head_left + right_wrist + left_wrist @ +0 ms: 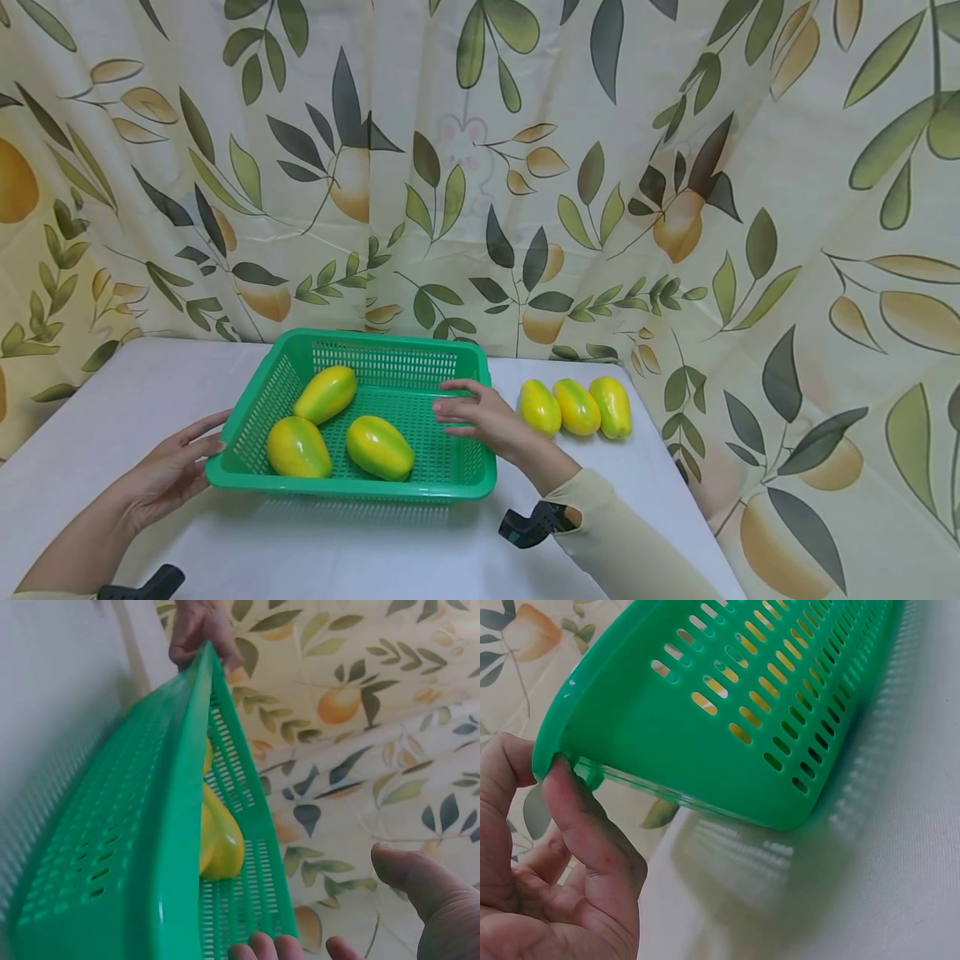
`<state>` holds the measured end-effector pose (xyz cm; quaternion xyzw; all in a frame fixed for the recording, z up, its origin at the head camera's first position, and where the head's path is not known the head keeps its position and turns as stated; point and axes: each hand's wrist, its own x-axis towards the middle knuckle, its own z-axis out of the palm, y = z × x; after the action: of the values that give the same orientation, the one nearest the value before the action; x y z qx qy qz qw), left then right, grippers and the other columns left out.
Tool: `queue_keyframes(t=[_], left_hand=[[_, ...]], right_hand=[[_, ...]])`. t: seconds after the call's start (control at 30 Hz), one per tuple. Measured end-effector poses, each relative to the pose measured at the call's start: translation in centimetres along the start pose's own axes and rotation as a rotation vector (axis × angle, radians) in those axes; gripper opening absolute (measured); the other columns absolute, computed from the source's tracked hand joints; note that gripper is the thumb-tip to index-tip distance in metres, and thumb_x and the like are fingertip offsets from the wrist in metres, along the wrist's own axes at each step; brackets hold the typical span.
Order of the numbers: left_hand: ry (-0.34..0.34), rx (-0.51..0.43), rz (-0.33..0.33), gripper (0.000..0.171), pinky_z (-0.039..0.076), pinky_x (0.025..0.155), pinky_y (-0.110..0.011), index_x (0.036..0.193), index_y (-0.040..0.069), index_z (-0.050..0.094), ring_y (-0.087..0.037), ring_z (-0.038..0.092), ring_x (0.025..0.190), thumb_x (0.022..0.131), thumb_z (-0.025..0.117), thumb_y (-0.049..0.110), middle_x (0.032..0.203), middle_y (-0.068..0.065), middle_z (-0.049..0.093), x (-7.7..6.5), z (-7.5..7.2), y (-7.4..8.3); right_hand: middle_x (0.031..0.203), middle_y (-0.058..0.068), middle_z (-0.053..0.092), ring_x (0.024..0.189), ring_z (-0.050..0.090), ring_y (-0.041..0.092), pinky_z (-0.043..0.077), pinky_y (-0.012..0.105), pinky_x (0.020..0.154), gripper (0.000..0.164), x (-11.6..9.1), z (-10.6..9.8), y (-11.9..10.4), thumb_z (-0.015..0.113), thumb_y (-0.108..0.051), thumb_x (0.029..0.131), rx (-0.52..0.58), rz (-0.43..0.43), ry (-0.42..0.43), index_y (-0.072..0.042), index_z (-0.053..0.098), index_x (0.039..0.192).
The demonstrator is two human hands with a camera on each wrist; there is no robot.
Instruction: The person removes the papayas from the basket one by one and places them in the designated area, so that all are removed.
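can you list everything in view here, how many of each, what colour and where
Backdrop: 1, cream with leaf and fruit prints, filling the background
Rabbit shape: 1, faint pinkish, on the backdrop, upper middle
Table: 1, white, in front of the backdrop
Basket: 1, green, left of centre in the head view
Fruits: 3, yellow-green, inside the basket
Other fruits: 3, yellow-green, in a row on the table, right of the basket
Wrist devices: 2, black, one per wrist
Sleeves: 2, pale beige, on the forearms
Left hand: 1, bare, gripping the basket's left rim
Right hand: 1, bare, at the basket's right end, holding nothing
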<state>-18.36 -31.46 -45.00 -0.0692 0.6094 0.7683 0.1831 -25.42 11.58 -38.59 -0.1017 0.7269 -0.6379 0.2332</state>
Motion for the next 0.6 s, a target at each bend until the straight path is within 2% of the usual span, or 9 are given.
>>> queue_keyframes(t=[0.13,0.37,0.6], left_hand=[[0.007,0.000,0.000,0.034,0.061,0.078,-0.027,0.101,0.047,0.062,-0.017,0.073,0.085,0.100,0.052,0.014,0.097,0.003,0.070,0.0,0.0,0.0],[0.001,-0.008,0.002,0.035,0.061,0.078,-0.027,0.101,0.047,0.063,-0.016,0.073,0.085,0.100,0.052,0.013,0.098,0.004,0.070,-0.1,0.0,0.0],[-0.007,-0.022,0.006,0.035,0.061,0.080,-0.028,0.101,0.046,0.063,-0.016,0.073,0.086,0.100,0.052,0.012,0.099,0.004,0.069,-0.1,0.0,0.0]], right_hand=[[0.130,0.021,0.059,0.121,0.059,0.040,0.053,0.049,0.097,0.054,0.5,0.7,0.3,0.065,-0.018,0.094,-0.033,-0.010,0.019,-0.002,0.044,0.141],[0.137,0.026,0.055,0.115,0.063,0.034,0.054,0.049,0.096,0.059,1.5,1.8,1.0,0.070,-0.018,0.090,-0.083,-0.012,0.006,-0.002,0.044,0.141],[0.134,0.027,0.056,0.108,0.066,0.029,0.058,0.046,0.091,0.060,2.6,3.0,1.9,0.074,-0.017,0.087,-0.138,-0.017,0.025,0.000,0.048,0.139]])
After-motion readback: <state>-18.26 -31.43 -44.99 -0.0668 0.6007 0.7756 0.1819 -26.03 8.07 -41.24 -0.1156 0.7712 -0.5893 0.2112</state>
